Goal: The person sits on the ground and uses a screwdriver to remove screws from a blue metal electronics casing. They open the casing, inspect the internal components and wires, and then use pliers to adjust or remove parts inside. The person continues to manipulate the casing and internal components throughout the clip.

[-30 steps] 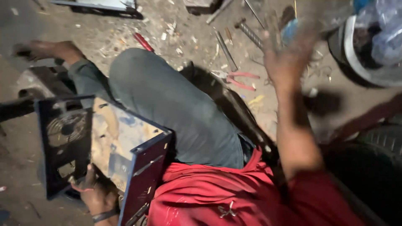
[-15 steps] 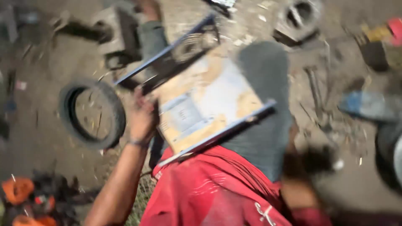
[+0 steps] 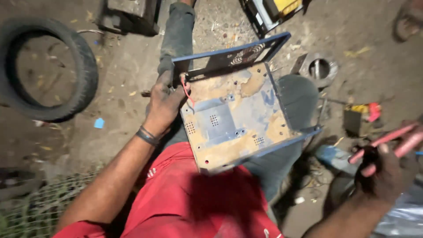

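One metal chassis (image 3: 238, 119), two hands, one tyre on the ground. I am seeing the chassis resting across the person's lap, on grey trousers, above a red shirt (image 3: 194, 198). It is a shallow open tray of sheet metal, blue paint flaking to rusty tan, punched with small vent holes and screw holes. Its far wall is a blue frame with one round fan grille (image 3: 246, 53). One thin red wire (image 3: 188, 93) is curling at the near-left corner.

The left hand (image 3: 164, 101) is gripping the chassis at that left corner, fingers wrapped over the edge; one dark band is sitting on the wrist. The right hand (image 3: 387, 169) is closed around red-handled pliers (image 3: 387, 142), two handles showing, held well apart from the chassis to the right.

The rubber tyre (image 3: 48, 70) is lying flat at far left on dirt ground (image 3: 119, 88). One round metal ring part (image 3: 319, 68) is lying beyond the right knee. Scrap is crowding the right side; the ground between tyre and leg is more open.
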A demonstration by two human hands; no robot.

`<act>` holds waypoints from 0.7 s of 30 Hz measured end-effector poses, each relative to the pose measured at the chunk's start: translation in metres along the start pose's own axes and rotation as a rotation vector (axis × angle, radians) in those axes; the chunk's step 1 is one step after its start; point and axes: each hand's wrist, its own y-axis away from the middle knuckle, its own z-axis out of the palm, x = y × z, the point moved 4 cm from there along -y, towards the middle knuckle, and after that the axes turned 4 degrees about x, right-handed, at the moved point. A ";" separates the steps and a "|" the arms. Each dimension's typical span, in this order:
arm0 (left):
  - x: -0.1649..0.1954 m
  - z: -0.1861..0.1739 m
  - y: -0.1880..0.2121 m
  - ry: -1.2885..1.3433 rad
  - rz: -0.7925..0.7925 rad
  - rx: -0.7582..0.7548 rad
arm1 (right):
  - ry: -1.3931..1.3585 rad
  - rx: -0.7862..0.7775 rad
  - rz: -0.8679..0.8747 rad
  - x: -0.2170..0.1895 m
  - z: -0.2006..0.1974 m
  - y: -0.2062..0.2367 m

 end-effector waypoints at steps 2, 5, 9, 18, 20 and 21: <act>0.002 -0.007 0.001 -0.046 0.173 -0.064 | -0.011 -0.146 0.049 -0.030 0.049 0.011; -0.007 -0.022 0.004 0.071 0.034 -0.131 | 0.148 -0.432 0.225 -0.042 0.133 0.038; -0.022 -0.038 0.010 0.340 -0.049 -0.200 | 0.465 -0.848 0.480 -0.022 0.239 0.051; -0.080 -0.034 0.007 0.485 -0.394 -0.134 | 1.389 -1.242 0.104 -0.005 0.348 0.020; -0.079 -0.032 0.001 0.423 -0.228 -0.144 | 1.431 -1.036 0.513 0.025 0.343 0.018; -0.078 -0.032 -0.002 0.397 -0.194 -0.152 | 1.419 -1.023 0.531 0.030 0.343 0.019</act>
